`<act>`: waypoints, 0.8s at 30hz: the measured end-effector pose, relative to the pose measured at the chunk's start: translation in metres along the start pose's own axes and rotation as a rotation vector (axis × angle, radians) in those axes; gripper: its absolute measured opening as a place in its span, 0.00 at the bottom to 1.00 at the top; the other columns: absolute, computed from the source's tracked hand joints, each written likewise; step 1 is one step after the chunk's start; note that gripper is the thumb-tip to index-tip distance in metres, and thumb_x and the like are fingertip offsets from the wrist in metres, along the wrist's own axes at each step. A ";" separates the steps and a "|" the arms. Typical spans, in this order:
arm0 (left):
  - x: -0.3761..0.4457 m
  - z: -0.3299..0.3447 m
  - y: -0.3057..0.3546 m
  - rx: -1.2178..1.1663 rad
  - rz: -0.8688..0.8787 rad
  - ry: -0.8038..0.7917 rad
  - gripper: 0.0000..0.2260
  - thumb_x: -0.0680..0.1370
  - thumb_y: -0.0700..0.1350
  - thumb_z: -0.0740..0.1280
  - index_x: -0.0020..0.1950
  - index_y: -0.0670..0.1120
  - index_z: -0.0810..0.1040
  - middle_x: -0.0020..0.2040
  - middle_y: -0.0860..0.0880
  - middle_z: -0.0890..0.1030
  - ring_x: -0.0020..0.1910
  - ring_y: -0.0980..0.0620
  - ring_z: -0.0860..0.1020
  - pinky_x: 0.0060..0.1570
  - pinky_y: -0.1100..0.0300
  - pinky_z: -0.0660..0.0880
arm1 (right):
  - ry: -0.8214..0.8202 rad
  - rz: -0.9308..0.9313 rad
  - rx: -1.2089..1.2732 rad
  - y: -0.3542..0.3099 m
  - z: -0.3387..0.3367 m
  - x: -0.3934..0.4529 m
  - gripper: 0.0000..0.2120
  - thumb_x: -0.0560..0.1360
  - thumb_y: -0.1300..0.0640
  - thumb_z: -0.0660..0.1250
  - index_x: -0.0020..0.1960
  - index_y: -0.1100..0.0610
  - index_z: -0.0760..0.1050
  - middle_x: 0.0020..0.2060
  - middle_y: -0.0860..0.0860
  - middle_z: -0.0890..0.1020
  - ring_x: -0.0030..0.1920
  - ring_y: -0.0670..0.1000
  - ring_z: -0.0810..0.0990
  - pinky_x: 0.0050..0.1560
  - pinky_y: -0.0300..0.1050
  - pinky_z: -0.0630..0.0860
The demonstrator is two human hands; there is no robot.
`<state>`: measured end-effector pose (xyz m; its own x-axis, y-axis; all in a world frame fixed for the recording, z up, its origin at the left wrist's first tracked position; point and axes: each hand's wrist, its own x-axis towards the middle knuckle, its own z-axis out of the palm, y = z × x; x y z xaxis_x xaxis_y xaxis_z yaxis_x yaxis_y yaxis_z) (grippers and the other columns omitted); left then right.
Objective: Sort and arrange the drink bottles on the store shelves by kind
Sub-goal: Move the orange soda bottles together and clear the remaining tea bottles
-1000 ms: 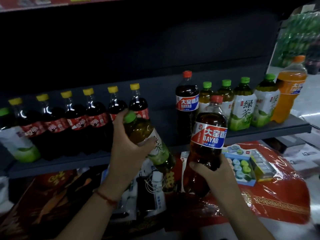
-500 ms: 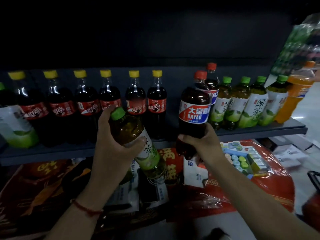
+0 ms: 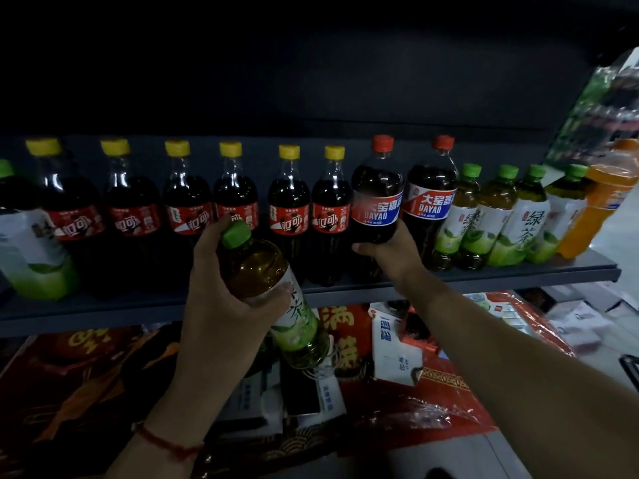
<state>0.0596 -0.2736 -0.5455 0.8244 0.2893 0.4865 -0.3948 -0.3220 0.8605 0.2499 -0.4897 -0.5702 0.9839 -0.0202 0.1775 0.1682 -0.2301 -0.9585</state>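
My left hand [image 3: 221,305] grips a green-capped green tea bottle [image 3: 266,288], tilted with its cap up and left, in front of the shelf edge. My right hand [image 3: 390,254] holds the lower body of a red-capped Dayao cola bottle [image 3: 377,202], upright on the grey shelf [image 3: 518,271] between the yellow-capped cola row [image 3: 186,209] and a second Dayao bottle [image 3: 430,202]. Several green tea bottles [image 3: 511,219] stand to the right of that one. One more green tea bottle [image 3: 31,243] stands at the far left.
An orange soda bottle [image 3: 601,209] ends the row at the right. Below the shelf lie red gift packs [image 3: 432,392], white boxes [image 3: 397,347] and dark red packs [image 3: 69,382]. A plastic-wrapped bottle pack [image 3: 601,108] hangs at upper right. The shelf above is dark.
My right hand has carried the Dayao cola bottle up and back onto the shelf beside the other Dayao bottle. The left hand keeps the green tea bottle tilted in front.
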 end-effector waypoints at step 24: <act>-0.007 -0.006 0.133 -0.094 0.076 0.009 0.39 0.71 0.38 0.76 0.72 0.62 0.60 0.57 0.53 0.75 0.48 0.61 0.81 0.40 0.64 0.80 | -0.574 -0.136 -0.287 -0.138 -0.058 -0.191 0.25 0.72 0.52 0.75 0.65 0.41 0.70 0.55 0.40 0.81 0.54 0.35 0.79 0.59 0.42 0.78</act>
<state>-0.0011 -0.3133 -0.4342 0.7870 0.2754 0.5521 -0.4929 -0.2575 0.8311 0.0348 -0.5105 -0.4588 0.8438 0.5320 0.0697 0.3493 -0.4461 -0.8240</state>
